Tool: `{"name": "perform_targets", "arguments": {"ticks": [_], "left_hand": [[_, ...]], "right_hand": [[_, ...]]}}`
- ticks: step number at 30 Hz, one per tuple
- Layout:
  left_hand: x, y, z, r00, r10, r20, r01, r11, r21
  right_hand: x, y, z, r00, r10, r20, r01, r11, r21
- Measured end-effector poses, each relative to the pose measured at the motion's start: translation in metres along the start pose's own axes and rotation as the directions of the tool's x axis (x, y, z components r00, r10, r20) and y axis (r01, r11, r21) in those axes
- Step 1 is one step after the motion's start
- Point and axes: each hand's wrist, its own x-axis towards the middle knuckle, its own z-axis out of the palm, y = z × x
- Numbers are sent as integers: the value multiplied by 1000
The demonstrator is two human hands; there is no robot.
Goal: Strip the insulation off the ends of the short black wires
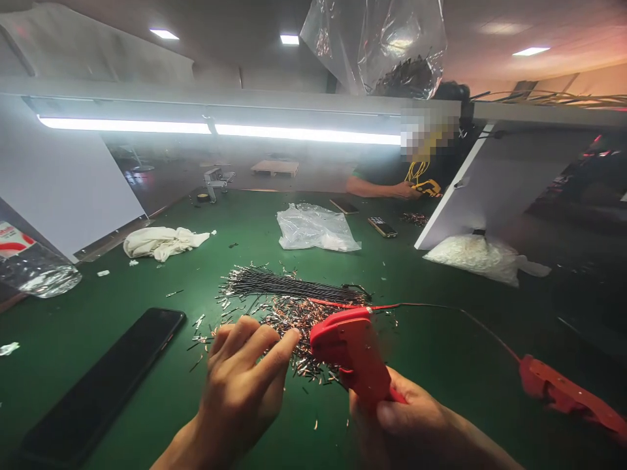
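Note:
My right hand [411, 418] grips a red crimping tool [353, 349], whose head points up and left. A thin red wire [441, 307] runs from the tool's head to the right. My left hand [242, 378] hovers beside the tool with fingers curled and pinched together over a pile of small metal terminals [284, 316]; whether it holds one is hidden. Behind the pile lies a bundle of black wires [294, 286].
A black phone [105, 382] lies at the left on the green table [98, 287]. A white cloth [161, 241], clear plastic bags [316, 228] and a second red tool [568, 395] lie around. A person [406, 179] works across the table. A bag [392, 46] hangs overhead.

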Motion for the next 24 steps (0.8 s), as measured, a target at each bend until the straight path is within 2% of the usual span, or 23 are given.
{"name": "perform_targets", "arguments": {"ticks": [7, 12, 17, 19, 21, 24], "left_hand": [[-3, -4, 0, 1000, -8, 22, 8, 1000, -15], [-4, -12, 5, 999, 10, 31, -10, 1000, -29], [-8, -21, 10, 998, 62, 6, -62, 997, -41], [-12, -25, 12, 997, 62, 35, -60, 997, -51], [-17, -28, 13, 993, 71, 93, -64, 995, -71], [-22, -27, 12, 985, 67, 157, -54, 995, -88]], "right_hand": [[6, 10, -7, 996, -87, -27, 87, 996, 7], [21, 12, -4, 994, -103, 24, 103, 995, -2], [22, 6, -6, 992, -118, -49, 115, 992, -57], [20, 6, -6, 993, -107, -55, 104, 993, -62], [19, 8, -5, 986, -152, -63, 150, 988, -35], [18, 8, -2, 985, -172, 17, 172, 985, 9]]}}
